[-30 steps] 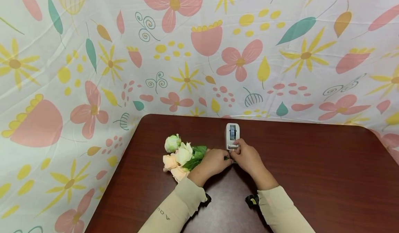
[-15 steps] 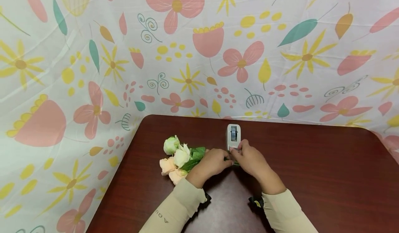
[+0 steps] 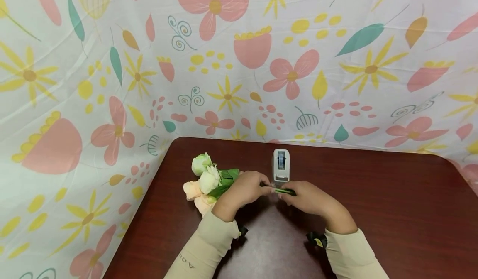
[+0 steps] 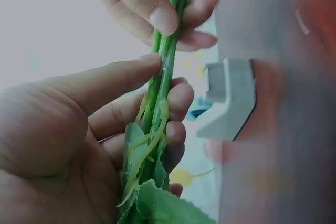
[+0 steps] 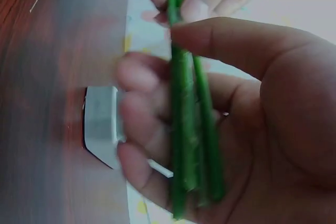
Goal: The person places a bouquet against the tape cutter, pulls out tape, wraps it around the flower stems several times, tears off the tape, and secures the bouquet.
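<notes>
A bunch of artificial flowers (image 3: 210,180), white-green and peach blooms with green leaves, lies to the left in the head view. My left hand (image 3: 244,189) grips its green stems (image 4: 163,85) just below the leaves, thumb on one side and fingers curled behind. Towards the cut ends, my right hand (image 3: 310,198) holds the same stems (image 5: 184,124) between thumb and curled fingers. Something shiny, perhaps clear tape, shows on the stems by the left thumb. Just beyond both hands stands a white tape dispenser (image 3: 281,165) with a roll in it; neither hand touches it.
The dark reddish-brown table (image 3: 392,196) extends to both sides of the arms. A floral-printed cloth (image 3: 291,30) hangs along its back and left. Black wrist straps (image 3: 317,240) sit at the sleeve cuffs.
My right hand has left the front of the tape dispenser and come down to the right onto the stem ends. My left hand and the flowers have shifted slightly left.
</notes>
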Demonstrator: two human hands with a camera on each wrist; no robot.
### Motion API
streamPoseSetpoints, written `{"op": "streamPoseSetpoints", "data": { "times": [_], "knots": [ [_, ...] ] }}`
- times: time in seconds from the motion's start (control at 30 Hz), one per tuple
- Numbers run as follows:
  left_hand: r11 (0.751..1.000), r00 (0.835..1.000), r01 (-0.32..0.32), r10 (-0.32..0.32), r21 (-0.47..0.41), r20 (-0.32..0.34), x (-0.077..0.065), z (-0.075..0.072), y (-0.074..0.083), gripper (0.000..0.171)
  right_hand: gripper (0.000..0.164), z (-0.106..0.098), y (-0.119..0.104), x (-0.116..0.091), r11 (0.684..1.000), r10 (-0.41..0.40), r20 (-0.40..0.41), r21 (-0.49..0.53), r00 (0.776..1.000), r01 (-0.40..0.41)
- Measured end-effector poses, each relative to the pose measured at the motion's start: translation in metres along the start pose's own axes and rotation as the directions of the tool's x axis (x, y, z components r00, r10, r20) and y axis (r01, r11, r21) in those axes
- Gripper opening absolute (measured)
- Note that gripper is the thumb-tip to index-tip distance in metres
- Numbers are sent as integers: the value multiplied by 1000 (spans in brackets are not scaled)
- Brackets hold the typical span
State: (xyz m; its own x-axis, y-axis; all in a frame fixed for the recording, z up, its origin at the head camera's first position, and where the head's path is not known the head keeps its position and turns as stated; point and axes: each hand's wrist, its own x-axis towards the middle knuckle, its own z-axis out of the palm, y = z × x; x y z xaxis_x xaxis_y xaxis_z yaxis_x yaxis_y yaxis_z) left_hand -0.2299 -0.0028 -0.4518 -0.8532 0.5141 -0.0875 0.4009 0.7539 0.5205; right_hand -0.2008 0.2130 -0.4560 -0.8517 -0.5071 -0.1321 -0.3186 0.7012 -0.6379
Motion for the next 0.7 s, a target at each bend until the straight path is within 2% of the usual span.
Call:
{"op": "streamPoseSetpoints", "data": {
  "times": [0.17, 0.27, 0.37, 0.43, 0.53, 0.6, 0.7],
  "knots": [
    [1000, 999, -8, 7, -18, -39, -6, -13, -2, 12, 21, 1, 0, 2, 998, -56, -29, -9, 998, 56],
    [1000, 994, -28, 27, -2, -106, -9, -17, 0, 12, 18, 2, -1, 3, 997, -68, -80, -42, 994, 65],
    [998, 978, -57, 58, 14, -202, -12, -21, 5, 17, 14, 2, -4, 4, 996, -65, -131, -69, 989, 56],
    [996, 953, -87, 87, 10, -290, -15, -25, 9, 21, 11, 2, -5, 4, 997, -53, -161, -69, 985, 42],
    [985, 895, -169, 134, -45, -425, -20, -29, 16, 23, 10, 1, -9, 5, 997, -32, -212, -69, 977, 17],
    [963, 857, -245, 159, -116, -490, -25, -32, 21, 21, 10, 0, -10, 6, 998, -10, -253, -65, 967, -6],
    [912, 822, -347, 185, -217, -539, -30, -33, 27, 16, 11, -1, -12, 5, 998, 13, -315, -54, 949, -32]
  ]
}}
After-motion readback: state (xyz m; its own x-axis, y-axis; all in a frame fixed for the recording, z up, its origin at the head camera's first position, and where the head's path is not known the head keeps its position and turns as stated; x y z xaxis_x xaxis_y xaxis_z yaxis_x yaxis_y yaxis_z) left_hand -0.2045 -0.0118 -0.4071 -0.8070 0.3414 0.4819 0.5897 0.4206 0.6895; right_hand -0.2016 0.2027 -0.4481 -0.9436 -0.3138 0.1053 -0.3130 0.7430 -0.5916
